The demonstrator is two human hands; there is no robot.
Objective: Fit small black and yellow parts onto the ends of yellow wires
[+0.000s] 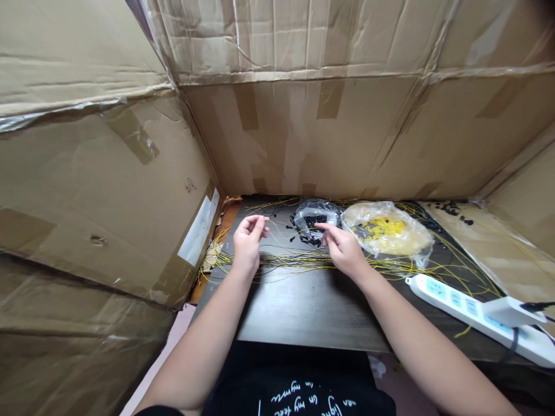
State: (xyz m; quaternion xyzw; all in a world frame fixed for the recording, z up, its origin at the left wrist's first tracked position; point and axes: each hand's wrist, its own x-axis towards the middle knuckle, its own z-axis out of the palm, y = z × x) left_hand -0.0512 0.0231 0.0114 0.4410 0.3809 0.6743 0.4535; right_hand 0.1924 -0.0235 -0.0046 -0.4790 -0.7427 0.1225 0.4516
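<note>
My left hand (248, 241) is raised over the table's left part, thumb and forefinger pinched on a thin yellow cord (277, 240) that curves off to the right. My right hand (344, 248) is closed with its forefinger reaching forward; a strand of yellow cord appears to run to its fingertips, though its end is too small to make out. Just beyond that hand lies an open clear bag of small black parts (318, 219), some spilled around it. Below both hands, a long bundle of yellow and black cords (295, 261) stretches across the table.
Right of the black parts sits a clear bag of small yellow pieces (381, 229). A white power strip (459, 306) with a plugged-in adapter (514, 312) lies at the right. Cardboard walls (303, 138) enclose the dark table (303, 318). More black bits (451, 209) rest on cardboard at far right.
</note>
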